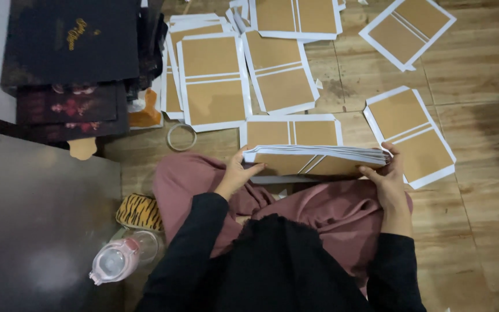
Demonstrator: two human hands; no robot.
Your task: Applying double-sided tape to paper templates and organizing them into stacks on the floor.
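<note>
resting between both hands point(313, 173), stack of sheets point(319, 157)

Left hand point(235, 173) and right hand point(389, 179) forward, fingers curled, grip closed at opposite ends

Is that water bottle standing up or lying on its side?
Lying on its side: the bottle rests lengthwise on the floor, its pink cap pointing lower left.

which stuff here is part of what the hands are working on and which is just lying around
In hand:
- stack of brown-and-white sheets, gripped by left hand and right hand
- matching sheets spread on the floor

Lying about:
- tape ring
- pink-capped bottle
- tiger-striped pouch
- dark printed boards
- grey metal surface
</note>
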